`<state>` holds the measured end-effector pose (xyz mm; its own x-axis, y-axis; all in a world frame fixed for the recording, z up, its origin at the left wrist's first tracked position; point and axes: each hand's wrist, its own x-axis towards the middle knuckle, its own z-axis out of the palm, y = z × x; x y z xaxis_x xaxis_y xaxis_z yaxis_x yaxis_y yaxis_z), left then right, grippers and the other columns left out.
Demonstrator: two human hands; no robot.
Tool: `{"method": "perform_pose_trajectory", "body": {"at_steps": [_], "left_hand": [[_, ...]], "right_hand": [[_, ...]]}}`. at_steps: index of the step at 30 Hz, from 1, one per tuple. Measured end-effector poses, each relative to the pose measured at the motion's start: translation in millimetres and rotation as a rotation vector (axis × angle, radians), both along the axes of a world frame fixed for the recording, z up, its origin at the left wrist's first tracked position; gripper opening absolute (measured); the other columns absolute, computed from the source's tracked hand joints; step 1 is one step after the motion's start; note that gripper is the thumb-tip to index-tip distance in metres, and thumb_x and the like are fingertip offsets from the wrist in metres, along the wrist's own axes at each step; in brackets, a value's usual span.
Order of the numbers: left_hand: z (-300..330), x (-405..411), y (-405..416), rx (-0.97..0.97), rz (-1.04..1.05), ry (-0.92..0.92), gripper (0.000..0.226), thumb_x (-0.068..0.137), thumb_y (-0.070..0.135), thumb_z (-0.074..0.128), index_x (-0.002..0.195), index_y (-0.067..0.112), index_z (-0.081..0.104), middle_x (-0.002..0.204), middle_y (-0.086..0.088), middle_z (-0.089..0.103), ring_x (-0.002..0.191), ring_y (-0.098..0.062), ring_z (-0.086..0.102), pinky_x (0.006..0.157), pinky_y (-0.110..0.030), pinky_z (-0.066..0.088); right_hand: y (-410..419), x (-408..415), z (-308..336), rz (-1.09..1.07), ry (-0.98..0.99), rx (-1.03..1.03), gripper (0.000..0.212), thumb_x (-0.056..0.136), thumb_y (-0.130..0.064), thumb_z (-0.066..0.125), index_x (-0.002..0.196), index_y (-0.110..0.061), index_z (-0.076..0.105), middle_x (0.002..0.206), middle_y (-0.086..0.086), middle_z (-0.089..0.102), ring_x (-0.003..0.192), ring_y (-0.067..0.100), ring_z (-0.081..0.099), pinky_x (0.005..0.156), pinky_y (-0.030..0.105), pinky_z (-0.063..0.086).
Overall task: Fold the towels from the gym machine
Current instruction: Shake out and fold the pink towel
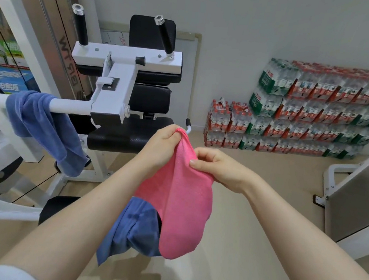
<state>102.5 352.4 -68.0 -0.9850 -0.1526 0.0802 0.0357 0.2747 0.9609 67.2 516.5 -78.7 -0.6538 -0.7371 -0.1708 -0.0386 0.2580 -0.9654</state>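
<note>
Both grips pinch the pink towel (183, 199): its top corner by the left hand (163, 147), its edge by the right hand (219, 169).

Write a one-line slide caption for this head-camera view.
Both hands, left hand and right hand, pinch a pink towel; a blue towel hangs on the gym machine's bar.

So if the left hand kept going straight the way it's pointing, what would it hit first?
Probably the black seat pad of the gym machine, just beyond the left hand gripping the pink towel. Depth is hard to judge from this one view.
</note>
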Motion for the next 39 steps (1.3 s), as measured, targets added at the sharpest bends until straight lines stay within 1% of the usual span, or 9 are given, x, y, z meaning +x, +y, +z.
{"method": "perform_pose_trajectory", "body": {"at_steps": [4,9,12,15,20,23,28,32,39], "left_hand": [[2.8,0.9,1.5,-0.008,0.025,-0.005,0.025,0.094,0.015,0.039,0.075,0.016,0.055,0.072,0.002,0.05,0.067,-0.011,0.044,0.069,-0.029,0.036],[-2.7,4.5,0.1,-0.053,0.063,-0.064,0.026,0.091,0.013,0.037,0.078,0.004,0.058,0.072,-0.005,0.046,0.067,-0.014,0.04,0.062,-0.03,0.032],[-2.5,6.6,-0.1,0.276,0.122,-0.152,0.035,0.083,0.01,0.039,0.05,0.017,0.047,0.052,0.003,0.038,0.054,-0.014,0.032,0.052,-0.028,0.029],[4.2,10.8,-4.5,0.565,-0.04,-0.339,0.033,0.083,0.024,0.039,0.053,0.013,0.042,0.045,0.003,0.035,0.043,-0.012,0.032,0.045,-0.021,0.032],[5.5,15.7,-12.5,-0.414,-0.227,-0.352,0.04,0.064,0.046,0.075,0.075,0.013,0.055,0.067,0.004,0.049,0.063,-0.013,0.045,0.061,-0.027,0.035],[0.8,13.8,-18.3,-0.597,-0.15,-0.279,0.035,0.071,0.039,0.075,0.062,0.012,0.054,0.058,0.004,0.047,0.056,-0.01,0.042,0.053,-0.025,0.031],[-4.3,13.3,-20.8,-0.238,-0.01,-0.155,0.02,0.083,0.026,0.067,0.085,0.006,0.072,0.081,-0.016,0.07,0.069,-0.013,0.056,0.066,-0.029,0.044],[-6.3,11.0,-16.8,0.188,0.168,-0.083,0.006,0.086,0.015,0.065,0.083,0.017,0.071,0.079,-0.004,0.068,0.073,-0.012,0.061,0.071,-0.025,0.051],[-8.2,-8.8,-36.1,0.443,0.433,-0.047,0.008,0.084,0.013,0.067,0.078,0.018,0.066,0.076,0.0,0.064,0.074,-0.014,0.059,0.072,-0.027,0.05]], "right_hand": [[0.8,-4.4,-4.3,0.04,-0.035,0.099,0.005,0.088,-0.012,0.062,0.091,-0.012,0.065,0.089,0.003,0.064,0.08,0.013,0.06,0.074,0.028,0.048],[0.1,-14.0,-9.1,-0.094,0.495,0.405,0.025,0.083,-0.022,0.068,0.07,-0.002,0.062,0.064,0.005,0.053,0.058,0.009,0.043,0.058,0.025,0.033],[-7.2,-8.0,-18.0,-0.24,0.773,0.279,0.015,0.085,-0.02,0.066,0.078,-0.007,0.068,0.072,0.0,0.056,0.064,0.009,0.045,0.059,0.016,0.031],[-16.2,-0.6,-21.8,-0.253,0.683,0.145,0.007,0.085,-0.015,0.065,0.084,-0.01,0.07,0.074,-0.009,0.055,0.067,-0.001,0.046,0.063,0.011,0.035],[-17.4,-3.9,-24.1,-0.207,0.689,0.2,0.009,0.086,-0.012,0.061,0.083,-0.016,0.069,0.077,-0.007,0.058,0.07,0.005,0.049,0.063,0.015,0.035],[-15.4,-3.2,-21.0,-0.164,0.684,0.206,0.008,0.087,-0.019,0.063,0.085,-0.015,0.07,0.076,-0.012,0.059,0.071,0.003,0.052,0.065,0.01,0.037],[-7.0,-8.9,-17.1,-0.042,0.362,0.196,0.012,0.085,-0.015,0.065,0.077,-0.006,0.066,0.067,0.002,0.054,0.063,0.012,0.046,0.059,0.025,0.036],[-0.6,-13.9,-22.1,-0.007,0.337,0.28,0.026,0.083,-0.008,0.063,0.064,0.006,0.05,0.072,0.011,0.04,0.063,0.016,0.039,0.059,0.027,0.034],[9.1,-20.2,-41.0,-0.221,0.875,0.482,0.028,0.079,-0.027,0.059,0.064,-0.003,0.058,0.101,0.009,0.059,0.091,0.025,0.051,0.079,0.032,0.04]]}}
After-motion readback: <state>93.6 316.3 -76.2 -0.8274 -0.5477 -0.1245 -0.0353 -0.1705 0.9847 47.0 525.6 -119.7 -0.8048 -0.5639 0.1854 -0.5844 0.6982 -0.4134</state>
